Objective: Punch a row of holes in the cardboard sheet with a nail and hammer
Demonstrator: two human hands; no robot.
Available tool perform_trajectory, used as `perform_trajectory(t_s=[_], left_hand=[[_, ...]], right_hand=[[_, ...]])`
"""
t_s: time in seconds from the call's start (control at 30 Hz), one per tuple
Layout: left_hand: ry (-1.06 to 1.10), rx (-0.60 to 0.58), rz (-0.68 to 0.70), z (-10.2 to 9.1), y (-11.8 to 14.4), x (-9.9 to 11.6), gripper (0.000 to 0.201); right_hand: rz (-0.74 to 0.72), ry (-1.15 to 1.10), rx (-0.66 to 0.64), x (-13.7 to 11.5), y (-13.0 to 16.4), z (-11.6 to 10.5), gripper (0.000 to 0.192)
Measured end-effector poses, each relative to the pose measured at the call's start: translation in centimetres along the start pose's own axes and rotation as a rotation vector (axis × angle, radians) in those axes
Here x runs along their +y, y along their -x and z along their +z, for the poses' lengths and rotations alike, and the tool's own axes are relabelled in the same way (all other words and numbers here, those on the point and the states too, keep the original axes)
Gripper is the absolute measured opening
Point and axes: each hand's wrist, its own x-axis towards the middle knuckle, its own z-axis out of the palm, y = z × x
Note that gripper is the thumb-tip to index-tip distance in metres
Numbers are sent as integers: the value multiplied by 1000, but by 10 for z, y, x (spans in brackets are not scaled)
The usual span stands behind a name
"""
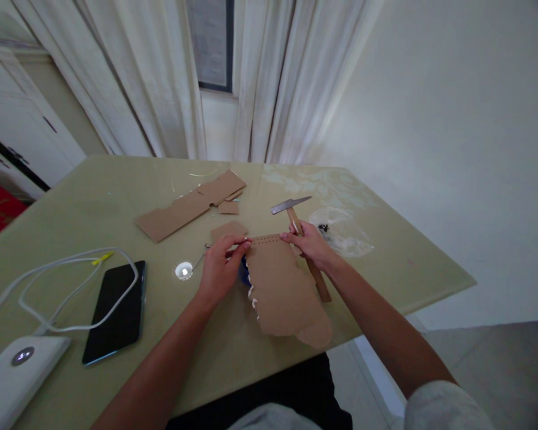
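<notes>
Holding the punched leather piece (283, 285) flat, left hand (219, 267) fingers pinch its edge; right hand (311, 244) fingers grip the hammer (301, 234), so striking seems next.

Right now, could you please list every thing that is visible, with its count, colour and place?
Cardboard piece: one, brown, table's near edge, under both hands.
Hammer: one, wooden handle, metal head, beside the right hand.
Cardboard strips: several, brown, table centre.
Phone: one, black, left side.
Cable: one, white, across the phone.
White device: one, near left corner.
Plastic bag: one, clear, right.
Table: one, pale green.
Left hand: holding the cardboard's top edge.
Right hand: on the cardboard's corner.
</notes>
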Motion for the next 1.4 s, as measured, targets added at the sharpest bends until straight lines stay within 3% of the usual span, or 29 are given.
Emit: perform_trajectory(t_s=[0.83,1.03,1.1,1.23,1.4], left_hand=[[-108,-29,75,-1,-3,5,23],[-187,-28,102,-1,-3,7,26],[-231,-16,107,-1,-2,8,27],[-275,-7,129,-1,0,9,28],[-294,14,188,-2,1,8,27]], right_hand=[[13,19,38,-2,1,3,56],[-81,206,28,3,-4,-7,47],[-177,379,66,-4,-5,-19,45],[-383,703,-107,-39,7,-40,42],[-455,955,-321,-86,35,-32,38]])
